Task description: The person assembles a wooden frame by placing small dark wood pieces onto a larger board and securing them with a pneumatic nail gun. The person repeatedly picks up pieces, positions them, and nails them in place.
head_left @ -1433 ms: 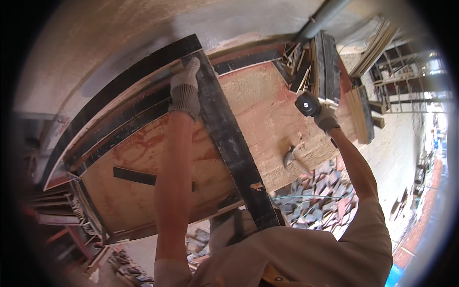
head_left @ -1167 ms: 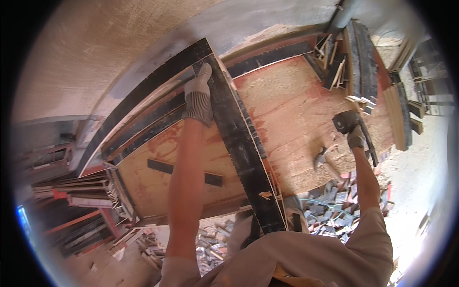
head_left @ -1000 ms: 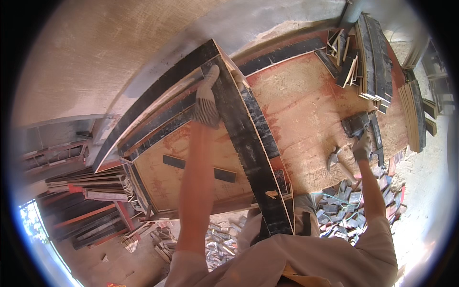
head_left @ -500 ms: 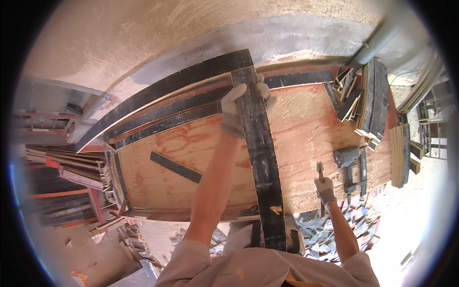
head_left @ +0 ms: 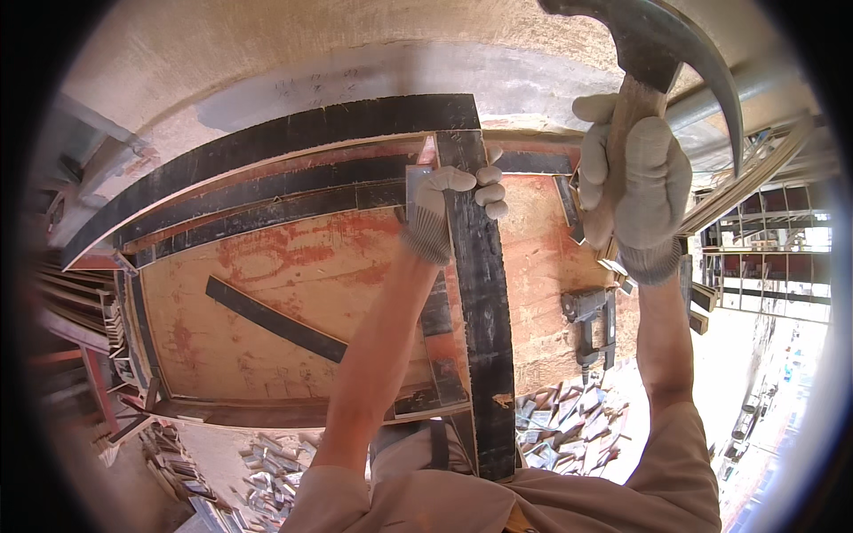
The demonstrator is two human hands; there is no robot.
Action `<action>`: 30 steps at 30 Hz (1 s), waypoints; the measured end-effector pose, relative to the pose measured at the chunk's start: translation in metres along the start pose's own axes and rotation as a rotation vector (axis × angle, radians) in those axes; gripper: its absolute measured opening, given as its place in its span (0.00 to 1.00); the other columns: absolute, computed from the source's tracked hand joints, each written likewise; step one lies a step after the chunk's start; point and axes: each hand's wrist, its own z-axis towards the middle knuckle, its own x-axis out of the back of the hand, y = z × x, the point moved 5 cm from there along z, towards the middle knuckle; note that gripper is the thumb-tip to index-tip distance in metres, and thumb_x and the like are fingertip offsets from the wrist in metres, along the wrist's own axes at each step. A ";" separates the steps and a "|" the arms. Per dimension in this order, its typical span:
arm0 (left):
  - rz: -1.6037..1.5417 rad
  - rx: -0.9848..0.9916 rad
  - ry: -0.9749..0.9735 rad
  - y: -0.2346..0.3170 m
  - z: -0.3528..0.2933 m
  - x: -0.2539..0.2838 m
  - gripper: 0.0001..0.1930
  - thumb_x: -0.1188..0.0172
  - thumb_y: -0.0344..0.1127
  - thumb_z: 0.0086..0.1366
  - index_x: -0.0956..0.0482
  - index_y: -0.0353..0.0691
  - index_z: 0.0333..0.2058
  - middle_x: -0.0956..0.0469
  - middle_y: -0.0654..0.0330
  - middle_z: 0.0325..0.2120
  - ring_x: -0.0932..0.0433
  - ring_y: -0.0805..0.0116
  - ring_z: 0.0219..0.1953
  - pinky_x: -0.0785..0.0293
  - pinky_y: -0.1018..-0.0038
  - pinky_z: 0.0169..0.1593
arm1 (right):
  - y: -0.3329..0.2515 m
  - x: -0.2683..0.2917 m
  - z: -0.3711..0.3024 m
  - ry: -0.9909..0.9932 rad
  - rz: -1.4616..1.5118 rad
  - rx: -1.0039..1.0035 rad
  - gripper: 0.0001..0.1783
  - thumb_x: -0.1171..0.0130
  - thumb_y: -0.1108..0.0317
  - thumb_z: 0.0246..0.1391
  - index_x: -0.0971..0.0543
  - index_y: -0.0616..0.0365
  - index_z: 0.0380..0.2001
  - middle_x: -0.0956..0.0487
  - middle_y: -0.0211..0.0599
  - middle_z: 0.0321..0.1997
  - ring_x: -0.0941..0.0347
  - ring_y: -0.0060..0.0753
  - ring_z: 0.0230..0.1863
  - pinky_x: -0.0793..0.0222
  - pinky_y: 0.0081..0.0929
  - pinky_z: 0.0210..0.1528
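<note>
My left hand (head_left: 435,200), in a pale knit glove, grips a long black-faced board (head_left: 487,302) near its far end. This board runs from the far side of the workbench back toward my body. Its far end meets a second long black board (head_left: 293,124) that stretches off to the left, forming a corner. High at the right, close to the camera, my gloved right hand (head_left: 644,182) is wrapped round the wooden handle of a claw hammer (head_left: 653,53). The hammer's dark head is uppermost, its striking end partly cut off by the picture's top.
A reddish wooden bench top (head_left: 258,338) lies beneath, with a loose black strip (head_left: 275,320) on its left. Right of the board rests a black power tool (head_left: 588,320) resembling a nail gun. Offcuts (head_left: 577,426) litter the floor; a plastered wall (head_left: 355,53) rises behind.
My right hand has lifted the hammer from low beside the bench's near edge to high at the right. My left hand still grips the board. The whole view has shifted, the bench now further left.
</note>
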 end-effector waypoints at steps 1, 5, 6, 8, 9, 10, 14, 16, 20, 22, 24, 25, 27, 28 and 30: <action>-0.032 0.010 0.006 0.000 0.000 0.001 0.27 0.43 0.23 0.56 0.25 0.31 0.57 0.33 0.63 0.32 0.34 0.68 0.31 0.33 0.66 0.39 | 0.007 -0.012 0.004 -0.118 -0.153 -0.083 0.31 0.58 0.45 0.77 0.19 0.65 0.43 0.24 0.28 0.23 0.29 0.17 0.17 0.32 0.14 0.15; -0.032 0.022 -0.095 -0.001 0.001 -0.002 0.27 0.44 0.22 0.55 0.25 0.30 0.57 0.32 0.62 0.33 0.33 0.67 0.32 0.32 0.66 0.40 | 0.025 -0.041 0.026 -0.404 -0.929 0.255 0.19 0.47 0.56 0.73 0.19 0.63 0.40 0.21 0.28 0.21 0.28 0.19 0.18 0.33 0.15 0.15; -0.047 0.047 -0.080 -0.003 -0.001 -0.001 0.28 0.44 0.22 0.55 0.25 0.30 0.57 0.32 0.62 0.34 0.33 0.67 0.32 0.32 0.66 0.40 | 0.040 -0.027 0.025 -0.471 -0.931 -0.088 0.17 0.45 0.58 0.72 0.19 0.63 0.40 0.21 0.28 0.21 0.28 0.18 0.18 0.33 0.15 0.14; -0.050 0.062 -0.080 -0.004 0.000 -0.001 0.28 0.44 0.22 0.55 0.25 0.31 0.58 0.32 0.62 0.34 0.33 0.67 0.33 0.32 0.66 0.40 | 0.055 -0.007 0.025 -0.332 -0.876 -0.425 0.17 0.47 0.57 0.73 0.19 0.62 0.41 0.24 0.28 0.19 0.29 0.16 0.18 0.34 0.17 0.13; -0.053 0.059 -0.070 -0.004 0.000 -0.001 0.28 0.43 0.22 0.55 0.25 0.31 0.58 0.32 0.62 0.34 0.33 0.67 0.33 0.31 0.66 0.40 | 0.051 -0.003 0.027 -0.196 -0.656 -0.336 0.22 0.51 0.52 0.75 0.19 0.60 0.41 0.23 0.30 0.20 0.29 0.17 0.18 0.34 0.18 0.14; -0.047 0.056 -0.073 -0.003 0.000 -0.002 0.29 0.43 0.22 0.54 0.25 0.31 0.58 0.32 0.62 0.34 0.33 0.67 0.33 0.31 0.66 0.40 | 0.044 -0.004 0.026 -0.213 -0.469 -0.197 0.26 0.56 0.48 0.77 0.19 0.59 0.42 0.23 0.32 0.20 0.29 0.19 0.18 0.33 0.19 0.14; -0.044 0.032 -0.053 -0.001 0.000 -0.004 0.29 0.42 0.23 0.55 0.25 0.31 0.59 0.32 0.63 0.34 0.32 0.68 0.33 0.31 0.65 0.40 | 0.049 -0.017 0.018 -0.492 -0.827 -0.114 0.33 0.61 0.41 0.77 0.19 0.61 0.42 0.21 0.36 0.21 0.26 0.29 0.18 0.27 0.27 0.19; -0.011 0.020 -0.086 -0.001 0.001 -0.006 0.30 0.41 0.23 0.55 0.26 0.31 0.60 0.32 0.63 0.34 0.32 0.68 0.32 0.31 0.65 0.40 | 0.050 -0.015 0.019 -0.571 -1.060 -0.228 0.35 0.62 0.39 0.76 0.20 0.61 0.40 0.22 0.36 0.21 0.24 0.33 0.20 0.25 0.31 0.23; -0.019 0.055 -0.113 -0.004 0.001 -0.009 0.31 0.41 0.24 0.53 0.26 0.31 0.59 0.32 0.64 0.33 0.33 0.69 0.31 0.31 0.66 0.40 | 0.026 -0.004 0.027 -0.209 -0.787 -0.172 0.32 0.58 0.42 0.76 0.20 0.61 0.37 0.20 0.36 0.23 0.21 0.34 0.23 0.24 0.34 0.28; -0.013 0.049 -0.099 -0.004 0.001 -0.009 0.31 0.41 0.24 0.53 0.26 0.31 0.59 0.33 0.64 0.33 0.33 0.69 0.31 0.32 0.66 0.39 | 0.028 -0.006 0.022 -0.198 -0.683 -0.105 0.31 0.56 0.42 0.76 0.20 0.62 0.38 0.18 0.39 0.25 0.20 0.39 0.24 0.23 0.37 0.29; -0.002 0.034 -0.092 -0.003 0.001 -0.010 0.31 0.41 0.24 0.53 0.26 0.30 0.59 0.33 0.64 0.33 0.33 0.69 0.31 0.32 0.66 0.40 | 0.045 -0.019 0.011 -0.532 -0.755 -0.162 0.32 0.55 0.42 0.75 0.20 0.63 0.39 0.17 0.42 0.26 0.18 0.43 0.25 0.23 0.40 0.29; -0.003 0.020 -0.067 -0.001 0.003 -0.010 0.31 0.41 0.24 0.53 0.26 0.30 0.59 0.33 0.64 0.33 0.33 0.68 0.31 0.32 0.66 0.40 | 0.046 -0.016 0.012 -0.507 -0.873 -0.126 0.32 0.55 0.42 0.75 0.20 0.63 0.40 0.16 0.43 0.27 0.18 0.45 0.26 0.23 0.41 0.29; 0.000 0.022 -0.084 0.000 0.005 -0.013 0.31 0.40 0.25 0.53 0.26 0.31 0.59 0.33 0.64 0.33 0.33 0.68 0.32 0.33 0.66 0.40 | 0.049 -0.010 0.017 -0.496 -1.146 -0.124 0.32 0.55 0.41 0.74 0.20 0.64 0.41 0.16 0.45 0.28 0.17 0.49 0.26 0.23 0.43 0.28; -0.025 0.051 -0.127 -0.003 0.002 -0.015 0.31 0.40 0.25 0.53 0.26 0.31 0.59 0.33 0.64 0.33 0.33 0.68 0.32 0.33 0.66 0.40 | 0.047 -0.005 0.018 -0.410 -1.151 -0.256 0.32 0.55 0.42 0.75 0.20 0.65 0.41 0.18 0.43 0.25 0.19 0.47 0.24 0.23 0.43 0.27; 0.000 0.067 -0.172 -0.004 0.001 -0.016 0.31 0.40 0.25 0.54 0.27 0.32 0.60 0.33 0.64 0.32 0.34 0.68 0.32 0.32 0.66 0.41 | 0.038 -0.005 0.020 -0.252 -0.794 -0.220 0.31 0.56 0.43 0.76 0.21 0.63 0.37 0.23 0.36 0.20 0.24 0.40 0.21 0.24 0.40 0.26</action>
